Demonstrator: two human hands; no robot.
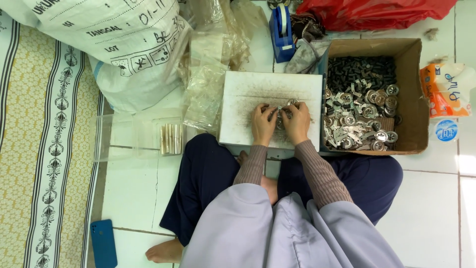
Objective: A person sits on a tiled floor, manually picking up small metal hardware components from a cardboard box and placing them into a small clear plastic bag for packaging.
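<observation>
Over our grey-robed lap, we are pressing our left hand (263, 124) and right hand (297, 122) together, both pinching small round metal parts (280, 115) lying between the fingertips on the white board (248, 94), the cardboard box (414, 89) sitting nearer the right.

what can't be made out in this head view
- Small round metal parts on the white board: mostly covered by the left hand and right hand; the grip is unclear.
- Red plastic bag: cut off by the top edge.
- Black pieces in the cardboard box: too small to identify.
</observation>
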